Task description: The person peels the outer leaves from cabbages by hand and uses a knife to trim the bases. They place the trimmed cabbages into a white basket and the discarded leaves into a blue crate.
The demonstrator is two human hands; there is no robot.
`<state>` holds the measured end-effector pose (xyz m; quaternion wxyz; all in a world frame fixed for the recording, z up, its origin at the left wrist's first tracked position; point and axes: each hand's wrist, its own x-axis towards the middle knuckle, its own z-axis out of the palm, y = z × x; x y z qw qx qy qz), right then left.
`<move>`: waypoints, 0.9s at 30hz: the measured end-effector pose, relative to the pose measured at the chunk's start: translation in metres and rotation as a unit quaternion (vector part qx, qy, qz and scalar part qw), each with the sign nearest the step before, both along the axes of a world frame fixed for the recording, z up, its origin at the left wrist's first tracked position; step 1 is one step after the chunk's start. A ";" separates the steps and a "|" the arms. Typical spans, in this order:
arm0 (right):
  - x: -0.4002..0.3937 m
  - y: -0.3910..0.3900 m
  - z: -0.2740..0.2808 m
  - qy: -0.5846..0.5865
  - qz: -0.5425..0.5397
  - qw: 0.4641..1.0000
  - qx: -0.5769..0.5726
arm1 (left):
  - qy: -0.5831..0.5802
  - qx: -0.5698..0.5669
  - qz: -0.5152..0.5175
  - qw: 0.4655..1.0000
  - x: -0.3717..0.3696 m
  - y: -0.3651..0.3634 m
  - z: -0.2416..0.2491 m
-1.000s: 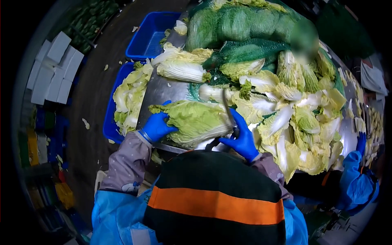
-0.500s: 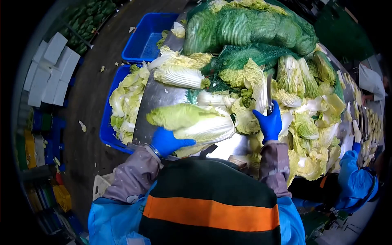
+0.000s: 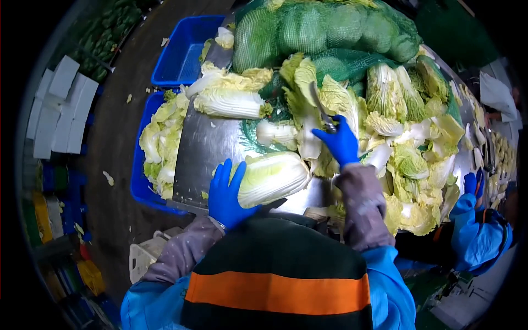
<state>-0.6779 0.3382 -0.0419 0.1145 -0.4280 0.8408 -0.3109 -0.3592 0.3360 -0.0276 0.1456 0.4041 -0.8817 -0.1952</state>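
A Chinese cabbage [image 3: 275,179], pale green and white, lies on the steel table [image 3: 203,148] right in front of me. My left hand [image 3: 228,195], in a blue glove, rests against its leafy end with the fingers stretched out and apart. My right hand [image 3: 341,144], also gloved in blue, is closed round the handle of a knife [image 3: 319,104]. The blade points up and away, over a large loose leaf [image 3: 307,110] behind the cabbage. Another cabbage [image 3: 228,103] lies farther back on the left.
Green mesh sacks of cabbages [image 3: 324,33] stand at the back. Loose leaves [image 3: 418,181] are heaped on the right. Two blue crates, one full of leaves [image 3: 162,143] and one farther off [image 3: 187,55], flank the table's left side. A co-worker's blue sleeve [image 3: 473,231] shows at the right.
The cabbage has lost its outer green leaf on the left, and a large leaf now stands behind it. My left hand's fingers have spread; my right hand has moved left, tilting the knife.
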 end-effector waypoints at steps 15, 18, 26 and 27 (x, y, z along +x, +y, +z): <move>0.065 0.143 0.005 -0.245 0.125 0.960 0.046 | 0.020 -0.013 0.011 1.000 -0.006 0.009 0.008; 0.077 0.135 -0.001 -0.188 0.137 0.972 0.034 | 0.018 -0.006 0.014 1.000 -0.006 0.008 0.008; 0.081 0.124 -0.027 -0.087 0.164 0.978 0.094 | 0.011 0.008 0.020 1.000 -0.009 0.001 0.009; 0.081 0.123 -0.026 -0.089 0.168 0.976 0.105 | 0.014 0.005 0.022 1.000 -0.008 0.002 0.008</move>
